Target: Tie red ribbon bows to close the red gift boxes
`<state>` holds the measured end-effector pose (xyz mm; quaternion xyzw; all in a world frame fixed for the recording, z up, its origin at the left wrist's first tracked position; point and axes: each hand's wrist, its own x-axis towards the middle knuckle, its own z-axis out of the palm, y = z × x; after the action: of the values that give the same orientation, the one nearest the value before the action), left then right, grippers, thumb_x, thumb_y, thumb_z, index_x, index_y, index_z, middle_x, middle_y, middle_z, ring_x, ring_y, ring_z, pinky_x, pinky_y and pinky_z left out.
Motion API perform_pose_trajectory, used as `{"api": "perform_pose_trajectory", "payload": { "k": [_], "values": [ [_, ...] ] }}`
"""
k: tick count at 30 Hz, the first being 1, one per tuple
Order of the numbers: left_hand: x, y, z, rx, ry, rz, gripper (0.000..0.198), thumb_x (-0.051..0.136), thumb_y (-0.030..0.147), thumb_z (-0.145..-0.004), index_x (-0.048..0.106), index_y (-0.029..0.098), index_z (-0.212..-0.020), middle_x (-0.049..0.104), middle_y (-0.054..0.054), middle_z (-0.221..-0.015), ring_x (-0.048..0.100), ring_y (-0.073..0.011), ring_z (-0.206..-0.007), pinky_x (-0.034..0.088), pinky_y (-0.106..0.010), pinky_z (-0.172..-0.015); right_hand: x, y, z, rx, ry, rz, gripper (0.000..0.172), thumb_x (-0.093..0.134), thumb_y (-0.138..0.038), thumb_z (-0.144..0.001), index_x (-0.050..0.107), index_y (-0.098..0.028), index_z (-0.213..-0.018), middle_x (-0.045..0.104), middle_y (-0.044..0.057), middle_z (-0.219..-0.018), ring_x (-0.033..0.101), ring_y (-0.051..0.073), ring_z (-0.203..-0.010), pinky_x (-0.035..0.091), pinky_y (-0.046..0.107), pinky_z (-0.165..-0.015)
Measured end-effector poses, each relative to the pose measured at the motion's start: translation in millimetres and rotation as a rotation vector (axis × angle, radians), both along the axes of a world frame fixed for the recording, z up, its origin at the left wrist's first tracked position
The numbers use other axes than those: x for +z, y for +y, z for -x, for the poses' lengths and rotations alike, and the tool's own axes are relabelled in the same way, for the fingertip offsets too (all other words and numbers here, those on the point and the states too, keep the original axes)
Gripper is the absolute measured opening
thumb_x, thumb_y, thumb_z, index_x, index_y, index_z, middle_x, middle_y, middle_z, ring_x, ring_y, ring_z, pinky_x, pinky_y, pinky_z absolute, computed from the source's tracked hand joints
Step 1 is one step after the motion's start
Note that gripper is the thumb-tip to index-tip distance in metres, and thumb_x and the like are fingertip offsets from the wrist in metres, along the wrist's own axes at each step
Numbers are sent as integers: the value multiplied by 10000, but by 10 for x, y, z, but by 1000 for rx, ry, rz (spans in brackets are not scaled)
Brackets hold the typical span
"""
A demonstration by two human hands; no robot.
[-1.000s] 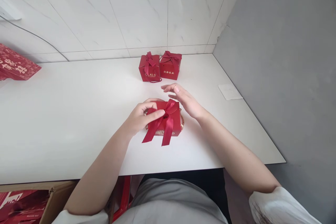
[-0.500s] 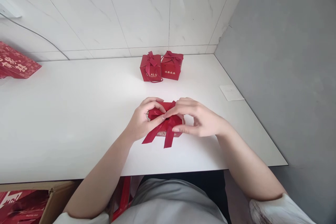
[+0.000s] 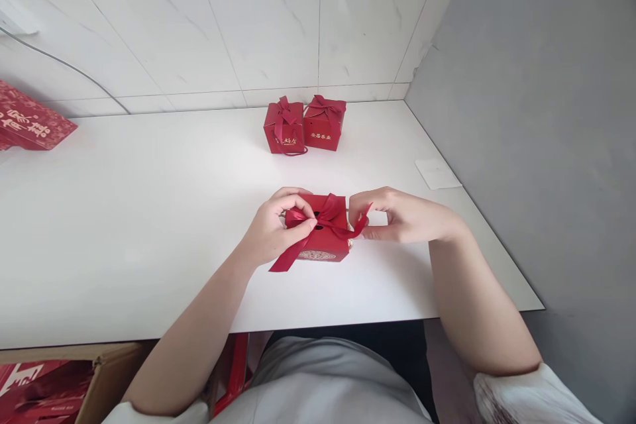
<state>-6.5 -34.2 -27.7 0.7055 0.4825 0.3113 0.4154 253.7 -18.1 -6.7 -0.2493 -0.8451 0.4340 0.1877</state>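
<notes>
A small red gift box with a gold round pattern on its front stands on the white table before me. Across its top lies a red ribbon looped into a bow. My left hand pinches the bow's left loop near the knot between thumb and forefinger, its other fingers behind the box's left side. To the right of the box, my right hand is closed on the ribbon's other tail, which stretches out to the right and curls up at its tip. The other tail hangs over the box's front left.
Two red boxes with bows, a left one and a right one, stand near the tiled wall. A white paper square lies at the right edge. A red printed bag is far left; a carton holds red packaging below.
My right hand has moved from the knot to the right, drawing one ribbon tail from the box's front out to the side. My left hand keeps its pinch at the bow.
</notes>
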Motion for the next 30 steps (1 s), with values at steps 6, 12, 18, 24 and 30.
{"api": "perform_pose_trajectory", "payload": {
  "k": [6,12,18,24,30],
  "values": [
    [1,-18,-16,21,18,-24,50,696,240,-796,658,225,-767,618,-50,-1183,532,-272,-1241,431,-418,-1027,38,-9,-19,70,-86,80,89,576,-138,-842,621,-208,-810,639,-1,-839,537,131,-737,456,280,-710],
    [-18,48,99,-13,-259,166,153,595,352,-890,615,203,-862,598,-74,-1247,619,-245,-1047,504,-366,-841,-32,32,-108,-482,-242,-225,110,574,-145,-859,635,-217,-802,670,10,-811,592,157,-700,455,291,-632],
    [-24,10,71,12,-325,158,264,692,407,-855,589,232,-1024,601,-61,-1242,612,-231,-1075,522,-337,-852,20,-212,244,-611,243,-939,73,656,-263,-911,619,-206,-883,651,24,-741,562,159,-657,435,322,-626],
    [-67,-27,-18,26,-284,174,446,762,366,-800,521,236,-1153,646,-58,-1118,659,-218,-976,546,-360,-857,-108,-515,789,-261,-15,-1333,86,610,-143,-932,652,-195,-877,570,-29,-666,483,145,-638,372,327,-637],
    [-41,-15,-16,15,-310,242,504,764,334,-801,499,235,-1219,638,-65,-1159,652,-218,-1022,538,-339,-879,-379,-493,941,-321,22,-1287,265,548,0,-896,604,-180,-710,529,-17,-621,436,140,-568,375,308,-588]
  ]
}}
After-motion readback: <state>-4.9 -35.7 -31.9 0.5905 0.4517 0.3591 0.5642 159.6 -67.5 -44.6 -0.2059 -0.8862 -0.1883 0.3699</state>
